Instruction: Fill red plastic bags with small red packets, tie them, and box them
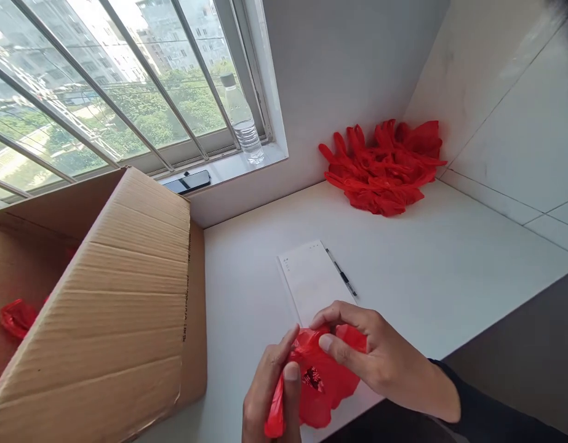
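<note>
A crumpled red plastic bag [332,384] with a small dark printed patch is held between both hands above the near edge of the white tabletop. My left hand [265,394] grips its left side between thumb and fingers, and a folded strip of it pokes out below. At the top of the bag, my right hand [373,347] pinches it with thumb and index finger. Just beyond the hands lies a white notepad [306,274] with small marks on it, its near end hidden. Along its right side rests a black and clear pen [341,272].
A pile of red plastic bags [385,172] lies against the back wall. On the left stands an open cardboard box [136,295] with a red bag [18,318] inside. A clear bottle [244,126] and a phone [188,183] sit on the windowsill by the barred window.
</note>
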The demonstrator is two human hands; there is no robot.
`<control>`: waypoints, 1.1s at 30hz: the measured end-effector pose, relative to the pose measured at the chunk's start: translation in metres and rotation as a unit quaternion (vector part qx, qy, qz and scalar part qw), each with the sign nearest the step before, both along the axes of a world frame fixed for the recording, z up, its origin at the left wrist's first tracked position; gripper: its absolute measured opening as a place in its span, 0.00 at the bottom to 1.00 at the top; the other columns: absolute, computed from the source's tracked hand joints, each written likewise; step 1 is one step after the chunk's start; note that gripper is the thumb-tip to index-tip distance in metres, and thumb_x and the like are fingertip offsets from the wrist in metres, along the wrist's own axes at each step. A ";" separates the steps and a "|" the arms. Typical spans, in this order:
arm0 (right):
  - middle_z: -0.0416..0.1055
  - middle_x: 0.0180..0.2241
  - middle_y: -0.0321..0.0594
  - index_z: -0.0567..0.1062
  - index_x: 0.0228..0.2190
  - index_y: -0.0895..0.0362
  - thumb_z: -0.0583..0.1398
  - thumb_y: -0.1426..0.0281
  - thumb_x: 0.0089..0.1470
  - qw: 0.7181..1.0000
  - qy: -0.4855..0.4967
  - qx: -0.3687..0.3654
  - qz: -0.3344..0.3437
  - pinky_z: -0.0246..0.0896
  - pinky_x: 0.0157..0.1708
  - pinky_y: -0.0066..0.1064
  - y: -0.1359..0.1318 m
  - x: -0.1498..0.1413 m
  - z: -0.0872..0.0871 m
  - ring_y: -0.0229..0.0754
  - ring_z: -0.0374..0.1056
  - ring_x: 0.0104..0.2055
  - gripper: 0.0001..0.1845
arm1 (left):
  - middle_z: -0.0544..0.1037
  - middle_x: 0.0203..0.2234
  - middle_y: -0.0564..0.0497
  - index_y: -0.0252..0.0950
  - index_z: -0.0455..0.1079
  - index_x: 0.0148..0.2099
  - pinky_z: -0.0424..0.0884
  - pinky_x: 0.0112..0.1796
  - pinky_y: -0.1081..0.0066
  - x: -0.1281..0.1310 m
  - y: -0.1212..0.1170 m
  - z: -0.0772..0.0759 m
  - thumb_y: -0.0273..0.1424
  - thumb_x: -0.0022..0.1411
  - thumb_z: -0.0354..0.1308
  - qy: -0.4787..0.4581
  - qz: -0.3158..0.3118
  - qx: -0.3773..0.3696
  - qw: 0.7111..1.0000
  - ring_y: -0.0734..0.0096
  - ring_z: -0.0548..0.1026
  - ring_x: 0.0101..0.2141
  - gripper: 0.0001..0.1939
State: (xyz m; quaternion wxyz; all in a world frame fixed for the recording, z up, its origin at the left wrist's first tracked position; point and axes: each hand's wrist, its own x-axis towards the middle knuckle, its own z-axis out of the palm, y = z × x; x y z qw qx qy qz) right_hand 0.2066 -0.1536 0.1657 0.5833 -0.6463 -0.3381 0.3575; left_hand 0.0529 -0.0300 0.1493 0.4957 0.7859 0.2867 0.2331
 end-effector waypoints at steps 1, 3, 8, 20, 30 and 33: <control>0.78 0.42 0.34 0.77 0.45 0.51 0.60 0.65 0.67 1.000 -0.003 -0.008 -0.004 0.65 0.47 0.29 0.000 0.000 0.000 0.39 0.73 0.44 0.07 | 0.81 0.50 0.45 0.43 0.77 0.60 0.76 0.43 0.71 -0.002 -0.001 -0.002 0.43 0.73 0.54 0.004 -0.004 -0.002 1.000 0.60 0.78 0.49 0.20; 0.77 0.41 0.33 0.77 0.43 0.51 0.60 0.66 0.67 1.000 -0.007 -0.025 -0.011 0.65 0.45 0.28 0.000 0.000 0.000 0.37 0.72 0.43 0.06 | 0.78 0.54 0.44 0.44 0.74 0.63 0.73 0.48 0.69 -0.006 -0.002 -0.006 0.42 0.74 0.52 0.006 -0.008 -0.003 1.000 0.60 0.76 0.52 0.21; 0.76 0.40 0.32 0.76 0.41 0.51 0.59 0.65 0.68 0.999 0.001 -0.045 -0.024 0.65 0.40 0.26 -0.005 0.000 -0.005 0.36 0.71 0.40 0.06 | 0.76 0.56 0.45 0.46 0.73 0.64 0.71 0.52 0.65 -0.014 -0.004 -0.014 0.40 0.76 0.50 0.027 -0.007 -0.018 0.999 0.59 0.74 0.55 0.21; 0.76 0.39 0.30 0.75 0.42 0.49 0.58 0.63 0.69 0.999 0.014 -0.035 -0.032 0.65 0.41 0.25 -0.006 -0.002 -0.016 0.36 0.71 0.39 0.06 | 0.77 0.56 0.45 0.47 0.74 0.62 0.70 0.50 0.64 -0.010 -0.002 -0.016 0.40 0.76 0.50 0.008 -0.022 -0.057 0.998 0.59 0.75 0.52 0.19; 0.75 0.38 0.31 0.76 0.42 0.48 0.57 0.61 0.69 0.998 -0.001 -0.038 -0.044 0.65 0.43 0.27 -0.002 -0.002 -0.019 0.37 0.70 0.39 0.08 | 0.78 0.50 0.45 0.47 0.75 0.61 0.71 0.46 0.64 -0.007 -0.002 -0.027 0.42 0.75 0.49 0.004 -0.006 -0.023 1.000 0.56 0.76 0.48 0.20; 0.75 0.39 0.33 0.76 0.42 0.48 0.57 0.56 0.68 0.997 -0.009 -0.046 -0.054 0.65 0.43 0.27 -0.006 -0.005 -0.026 0.39 0.71 0.41 0.12 | 0.79 0.49 0.45 0.47 0.75 0.60 0.72 0.48 0.62 -0.009 -0.004 -0.028 0.41 0.75 0.50 -0.010 -0.019 -0.012 1.000 0.57 0.76 0.47 0.19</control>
